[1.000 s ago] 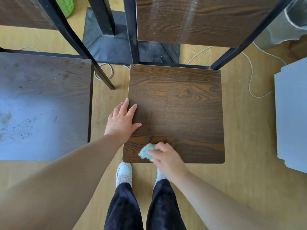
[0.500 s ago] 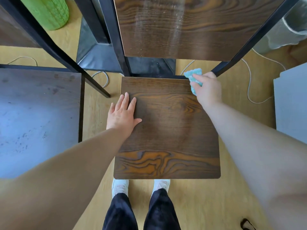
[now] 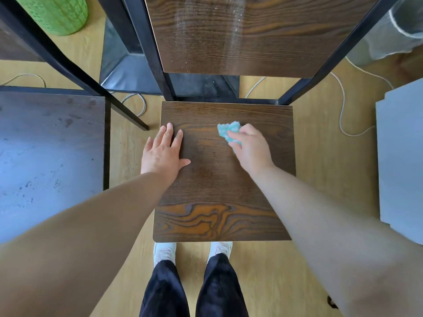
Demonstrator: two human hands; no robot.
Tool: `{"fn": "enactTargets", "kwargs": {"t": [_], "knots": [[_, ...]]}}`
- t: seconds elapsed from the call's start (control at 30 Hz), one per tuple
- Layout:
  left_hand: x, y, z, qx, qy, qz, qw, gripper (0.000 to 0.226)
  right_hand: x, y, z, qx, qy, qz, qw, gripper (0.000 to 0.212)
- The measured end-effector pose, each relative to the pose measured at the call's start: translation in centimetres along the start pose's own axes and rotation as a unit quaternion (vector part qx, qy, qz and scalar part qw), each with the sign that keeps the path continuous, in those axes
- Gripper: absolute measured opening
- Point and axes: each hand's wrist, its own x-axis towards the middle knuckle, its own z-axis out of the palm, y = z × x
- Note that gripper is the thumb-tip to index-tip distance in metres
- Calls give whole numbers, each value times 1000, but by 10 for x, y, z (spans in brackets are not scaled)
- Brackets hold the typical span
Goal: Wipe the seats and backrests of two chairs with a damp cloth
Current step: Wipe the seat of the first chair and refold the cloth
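Fingers of the right hand (image 3: 253,147) curl round a crumpled teal cloth (image 3: 229,131), pressing it on the wooden seat (image 3: 219,193) at centre frame (toward its upper right). Left hand (image 3: 163,154) lies flat, fingers straight, on the seat's left edge. Streaked backrest (image 3: 240,33) rises above; a second seat (image 3: 50,156) sits at left.

1. I am drawing my right grip (image 3: 253,148) back from the far right corner of the seat (image 3: 219,193) toward its middle.
2. The cloth (image 3: 229,131) I am gripping is travelling with it across the wood, leftward and nearer to me than half a second ago.
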Motion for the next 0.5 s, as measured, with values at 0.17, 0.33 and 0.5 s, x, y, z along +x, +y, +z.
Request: {"fn": "enactTargets", "kwargs": {"t": [0.17,0.33,0.5], "knots": [[-3,-6,2,-9,9,10,1000,82,-60,-16,23,-3,-4,-73,997,29],[-17,-16,11,-24,23,7,999,78,-119,-31,46,-17,-23,-111,993,34],[-35,-28,22,-28,17,-1,999,78,-171,-44,63,-35,-71,-152,985,41]]}}
